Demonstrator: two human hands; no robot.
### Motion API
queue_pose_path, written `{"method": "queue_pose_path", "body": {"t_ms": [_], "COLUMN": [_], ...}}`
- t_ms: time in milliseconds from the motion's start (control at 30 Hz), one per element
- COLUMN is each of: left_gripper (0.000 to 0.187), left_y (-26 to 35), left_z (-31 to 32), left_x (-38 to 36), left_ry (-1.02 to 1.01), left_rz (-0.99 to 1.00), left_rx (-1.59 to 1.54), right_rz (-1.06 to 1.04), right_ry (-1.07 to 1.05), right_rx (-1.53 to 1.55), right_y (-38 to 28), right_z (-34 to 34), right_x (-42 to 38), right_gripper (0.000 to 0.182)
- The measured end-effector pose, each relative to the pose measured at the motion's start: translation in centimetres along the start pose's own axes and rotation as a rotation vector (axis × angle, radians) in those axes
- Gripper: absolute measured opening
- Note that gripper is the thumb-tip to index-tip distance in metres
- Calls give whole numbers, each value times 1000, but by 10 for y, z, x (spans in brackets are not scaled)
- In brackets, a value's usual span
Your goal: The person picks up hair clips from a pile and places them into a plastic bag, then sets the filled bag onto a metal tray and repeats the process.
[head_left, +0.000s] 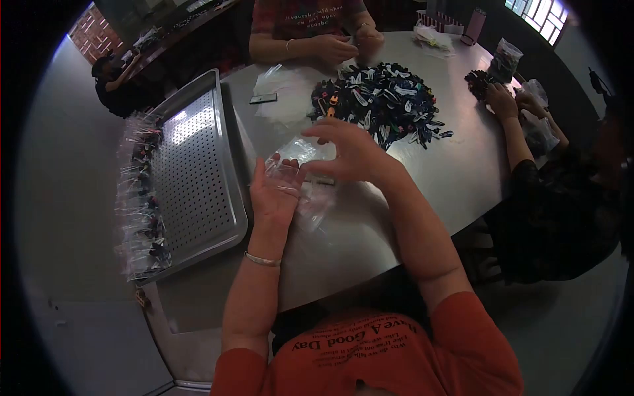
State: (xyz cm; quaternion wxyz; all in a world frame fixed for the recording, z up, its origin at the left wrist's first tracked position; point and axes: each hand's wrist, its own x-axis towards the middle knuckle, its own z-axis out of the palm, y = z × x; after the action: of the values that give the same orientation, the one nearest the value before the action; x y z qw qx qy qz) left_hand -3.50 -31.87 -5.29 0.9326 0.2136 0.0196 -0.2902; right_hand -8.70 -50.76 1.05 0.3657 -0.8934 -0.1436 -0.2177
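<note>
My left hand (pixel 274 191) is palm up over the metal table, with a small clear plastic bag (pixel 284 179) lying across its curled fingers. My right hand (pixel 347 152) hovers just to the right, thumb and fingers spread with nothing visible between them. More clear bags (pixel 314 206) lie on the table below and beside my hands, near a small dark flat block (pixel 322 179) partly hidden by my right hand. Beyond my right hand spreads a large heap of dark and white hair clips (pixel 389 99).
A perforated metal tray (pixel 191 171) stands at the left, with filled bags (pixel 142 191) along its outer edge. Clear bags (pixel 281 92) and a second block (pixel 263 98) lie beyond my hands. One person works opposite, another at the right beside dark items (pixel 481 86).
</note>
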Motion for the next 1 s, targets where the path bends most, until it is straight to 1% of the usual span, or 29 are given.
{"method": "queue_pose_path", "body": {"t_ms": [33, 67, 133, 167, 200, 267, 300, 367, 400, 433, 500, 567, 633, 667, 733, 767, 833, 867, 1000], "left_gripper": [34, 34, 34, 34, 34, 34, 34, 34, 34, 33, 33, 32, 33, 33, 33, 34, 34, 34, 34], "left_y": [0, 0, -1, -1, -2, -2, -3, -3, -2, -2, -2, -3, -3, -3, -3, -3, -2, -2, -3], "left_z": [-1, -1, 2, 3, 3, 3, 5, 7, 6, 3, 1, 0, 0, 0, -1, -2, -3, -3, -2], "left_x": [1, 1, 1, 0, 0, 1, 1, 0, 0, 1, 4, 4, 5, 5, 6, 7, 7, 8, 10], "left_ry": [34, 69, 78, 90, 90, 89, 87, 88, 85, 45, 1, 13, 0, -10, 2, 21, 21, 24, 65], "left_rz": [-1, -1, 9, 17, 17, 11, 14, 13, 14, 6, -8, -5, -5, -5, -3, -5, 2, 6, -11], "left_rx": [-25, -51, -50, -41, -45, -40, -44, -12, -14, -13, -15, -8, 1, 12, 19, 27, 27, 35, -32], "right_rz": [55, 111, 177, 180, 179, 133, 128, 108, 97, 96, 116, 117, 147, 141, 130, 122, 178, 252, 159], "right_ry": [7, 90, 301, 364, 360, 407, 405, 342, 308, 310, 176, 183, 130, 132, 116, 113, 43, -39, -11], "right_rx": [33, -22, -257, -376, -379, -376, -378, -498, -527, -531, -622, -620, -593, -597, -536, -542, -542, -637, -581], "right_y": [9, 16, 47, 67, 80, 95, 92, 83, 84, 85, 86, 88, 82, 81, 81, 82, 73, 68, 53], "right_z": [-6, -12, -13, -10, -4, 2, 6, 20, 28, 32, 40, 39, 34, 33, 28, 24, 14, 9, 4], "right_x": [3, 3, 4, 3, 3, 5, 7, 13, 16, 15, 9, 9, 10, 10, 8, 6, -1, -3, -1], "right_gripper": [40, 33, 28, 26, 26, 33, 33, 43, 54, 54, 57, 54, 40, 40, 26, 26, 18, 23, 30]}}
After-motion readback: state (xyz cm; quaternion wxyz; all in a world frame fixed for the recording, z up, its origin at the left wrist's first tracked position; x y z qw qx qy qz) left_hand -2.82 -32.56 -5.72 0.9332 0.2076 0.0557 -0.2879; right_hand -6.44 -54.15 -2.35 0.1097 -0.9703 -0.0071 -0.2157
